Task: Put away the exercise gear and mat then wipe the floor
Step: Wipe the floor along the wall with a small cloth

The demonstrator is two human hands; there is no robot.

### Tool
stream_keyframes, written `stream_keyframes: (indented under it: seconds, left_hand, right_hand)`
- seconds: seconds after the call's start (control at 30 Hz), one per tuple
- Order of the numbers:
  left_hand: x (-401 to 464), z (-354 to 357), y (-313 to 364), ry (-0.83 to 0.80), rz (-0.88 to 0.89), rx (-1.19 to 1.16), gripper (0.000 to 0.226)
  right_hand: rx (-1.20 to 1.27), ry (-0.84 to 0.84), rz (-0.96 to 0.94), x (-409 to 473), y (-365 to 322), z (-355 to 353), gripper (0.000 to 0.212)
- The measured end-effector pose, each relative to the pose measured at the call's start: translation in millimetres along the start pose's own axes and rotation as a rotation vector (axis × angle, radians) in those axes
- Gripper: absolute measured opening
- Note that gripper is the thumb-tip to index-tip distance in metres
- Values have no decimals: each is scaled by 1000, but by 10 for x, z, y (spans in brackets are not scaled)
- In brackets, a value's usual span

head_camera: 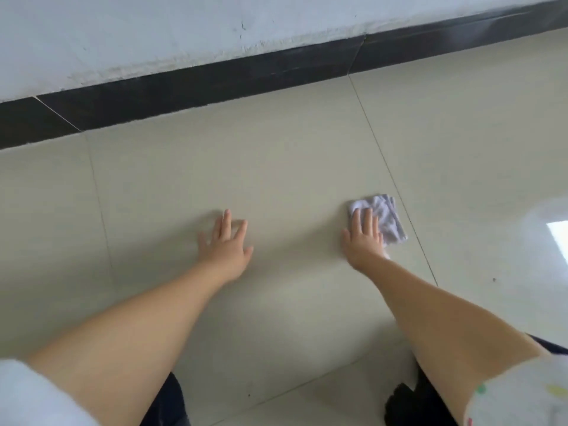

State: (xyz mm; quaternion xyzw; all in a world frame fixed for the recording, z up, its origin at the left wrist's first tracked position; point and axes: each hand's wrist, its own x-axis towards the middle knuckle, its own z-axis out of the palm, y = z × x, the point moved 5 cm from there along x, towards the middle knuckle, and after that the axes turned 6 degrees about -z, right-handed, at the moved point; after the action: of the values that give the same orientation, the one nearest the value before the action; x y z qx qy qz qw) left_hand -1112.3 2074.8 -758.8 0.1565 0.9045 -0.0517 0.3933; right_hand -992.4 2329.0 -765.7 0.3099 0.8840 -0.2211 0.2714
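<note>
A folded pale lilac cloth (388, 219) lies flat on the beige tiled floor (292, 167). My right hand (364, 239) presses down on the cloth's left part with the fingers stretched out and close together. My left hand (226, 244) rests palm down on the bare tile to the left, fingers spread, with nothing in it. No exercise gear or mat is in view.
A white wall (184, 32) with a black skirting board (215, 87) runs across the far side. Bright window glare (558, 235) reflects off the floor at the right. My dark-clothed knees (412, 404) are at the bottom edge.
</note>
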Motion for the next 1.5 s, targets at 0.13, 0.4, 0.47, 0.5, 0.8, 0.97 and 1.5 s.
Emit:
stream_keyframes:
  seconds: [0.13,0.4,0.47,0.5,0.8,0.97,1.5]
  left_hand:
    - [200,-412,142,77,-70,-123,59]
    - [262,-103,199,90,-52,-46,63]
    - [284,-87,235,70,-57,-33,65]
    - [296,-87,254,61,-60,-26,67]
    - [294,-87,273,76,-65,-27,64]
    - [290,-120,232,73,-67,-54,59]
    - [247,-122,388,65,-197,-120,89]
  right_hand:
    - [-138,-81,-405,-671,-1022,897,64]
    - [-201,80,-421,-424,-275,539,64]
    - [-62,79,-53,-188,501,158,63]
    - [-3,79,106,-138,831,-19,63]
    - [-143,87,-352,-653,-589,728,59]
    - [-379,-239,-905,-788,-871,887,64]
    - [-489,-159,-596,658,-542,-319,65]
